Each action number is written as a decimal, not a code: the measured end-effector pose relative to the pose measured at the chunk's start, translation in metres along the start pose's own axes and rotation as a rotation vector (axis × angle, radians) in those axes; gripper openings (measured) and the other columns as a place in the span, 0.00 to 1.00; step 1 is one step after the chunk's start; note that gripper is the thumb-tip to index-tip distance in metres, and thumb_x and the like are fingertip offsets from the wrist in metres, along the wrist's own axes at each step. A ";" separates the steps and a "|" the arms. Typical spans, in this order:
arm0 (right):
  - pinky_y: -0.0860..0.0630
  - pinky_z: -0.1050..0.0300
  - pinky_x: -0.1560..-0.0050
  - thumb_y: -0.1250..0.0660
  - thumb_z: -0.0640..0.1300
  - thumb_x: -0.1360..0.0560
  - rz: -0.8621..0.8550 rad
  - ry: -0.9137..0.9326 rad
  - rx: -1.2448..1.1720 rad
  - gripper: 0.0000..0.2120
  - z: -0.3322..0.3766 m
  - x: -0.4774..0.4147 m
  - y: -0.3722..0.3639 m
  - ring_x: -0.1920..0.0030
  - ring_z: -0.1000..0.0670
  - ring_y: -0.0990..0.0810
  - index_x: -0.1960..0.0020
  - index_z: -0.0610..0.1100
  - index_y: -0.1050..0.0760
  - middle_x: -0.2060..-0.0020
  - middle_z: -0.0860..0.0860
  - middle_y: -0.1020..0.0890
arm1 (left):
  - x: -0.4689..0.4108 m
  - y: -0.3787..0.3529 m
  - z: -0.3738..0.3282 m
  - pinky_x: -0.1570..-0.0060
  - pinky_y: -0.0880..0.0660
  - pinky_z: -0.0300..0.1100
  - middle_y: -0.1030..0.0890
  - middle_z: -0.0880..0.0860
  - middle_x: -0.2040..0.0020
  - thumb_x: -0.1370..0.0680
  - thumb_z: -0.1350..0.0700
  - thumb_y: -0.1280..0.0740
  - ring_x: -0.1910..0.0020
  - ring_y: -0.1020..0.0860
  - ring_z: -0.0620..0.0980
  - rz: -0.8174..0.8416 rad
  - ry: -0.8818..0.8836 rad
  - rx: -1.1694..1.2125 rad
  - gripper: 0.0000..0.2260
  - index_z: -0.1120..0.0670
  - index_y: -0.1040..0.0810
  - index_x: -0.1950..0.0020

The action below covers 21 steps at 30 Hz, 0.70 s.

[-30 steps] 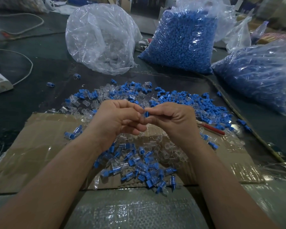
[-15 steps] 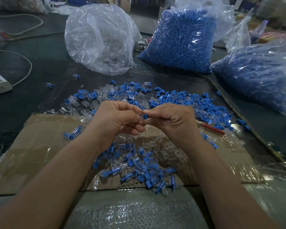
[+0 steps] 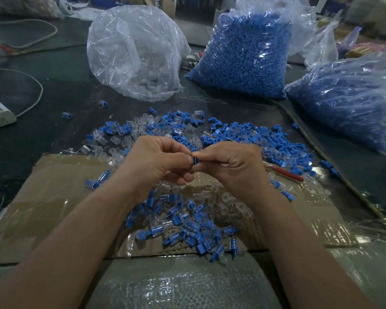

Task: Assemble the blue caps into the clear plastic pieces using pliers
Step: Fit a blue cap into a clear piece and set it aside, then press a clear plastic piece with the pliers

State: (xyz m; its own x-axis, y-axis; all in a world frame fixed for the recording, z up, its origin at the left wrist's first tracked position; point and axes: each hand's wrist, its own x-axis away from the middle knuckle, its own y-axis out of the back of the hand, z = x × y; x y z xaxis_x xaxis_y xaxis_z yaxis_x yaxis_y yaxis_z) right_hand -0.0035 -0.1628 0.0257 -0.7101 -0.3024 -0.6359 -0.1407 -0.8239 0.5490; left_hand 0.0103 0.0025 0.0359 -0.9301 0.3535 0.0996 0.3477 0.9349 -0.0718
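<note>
Just two bare hands: left hand [image 3: 156, 161], right hand [image 3: 234, 166]. The left forearm [image 3: 76, 237] and right forearm [image 3: 299, 241] are bare too, right down to the near edge. Knuckles are creased, nails short and plain.

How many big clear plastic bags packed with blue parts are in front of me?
2. One clear plastic bag of blue parts stands behind the loose pile of pieces, right of centre; a second bag of blue parts lies at the right edge. Others may be hidden.

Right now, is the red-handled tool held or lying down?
Lying down: the red-handled tool rests among loose pieces beside the right hand, which, with the left hand, pinches a blue cap.
</note>
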 end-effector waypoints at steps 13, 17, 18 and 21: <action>0.34 0.56 0.48 0.29 0.57 0.33 0.287 -1.004 0.537 0.29 -0.030 0.009 0.074 0.48 0.53 0.29 0.35 0.48 0.30 0.40 0.50 0.25 | -0.001 -0.001 0.002 0.75 0.25 0.34 0.19 0.56 0.71 0.32 0.66 0.32 0.74 0.21 0.48 -0.049 -0.047 0.100 0.02 0.61 0.23 0.64; 0.36 0.56 0.54 0.29 0.57 0.32 0.491 -1.058 0.533 0.26 -0.028 0.009 0.073 0.53 0.52 0.32 0.39 0.48 0.30 0.46 0.49 0.26 | -0.001 -0.001 0.002 0.75 0.25 0.34 0.19 0.56 0.71 0.33 0.65 0.32 0.74 0.21 0.48 -0.050 -0.052 0.109 0.01 0.61 0.23 0.64; 0.36 0.56 0.54 0.29 0.56 0.32 0.501 -1.055 0.522 0.26 -0.028 0.008 0.074 0.53 0.52 0.32 0.38 0.48 0.30 0.47 0.49 0.27 | -0.001 -0.002 0.002 0.75 0.25 0.34 0.19 0.56 0.71 0.33 0.65 0.32 0.74 0.21 0.48 -0.048 -0.053 0.112 0.01 0.61 0.23 0.64; 0.36 0.57 0.51 0.30 0.49 0.30 0.516 -1.058 0.464 0.26 -0.025 0.009 0.079 0.50 0.53 0.32 0.34 0.49 0.32 0.42 0.50 0.27 | -0.001 -0.002 0.002 0.75 0.26 0.34 0.19 0.56 0.71 0.36 0.63 0.31 0.74 0.21 0.48 -0.044 -0.055 0.114 0.03 0.61 0.23 0.64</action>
State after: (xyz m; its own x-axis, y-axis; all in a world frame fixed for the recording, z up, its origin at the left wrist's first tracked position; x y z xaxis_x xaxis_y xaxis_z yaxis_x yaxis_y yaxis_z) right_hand -0.0036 -0.2422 0.0499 -0.9273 0.1694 0.3337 0.2401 -0.4147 0.8777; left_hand 0.0100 0.0006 0.0339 -0.9503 0.3073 0.0507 0.2938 0.9386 -0.1811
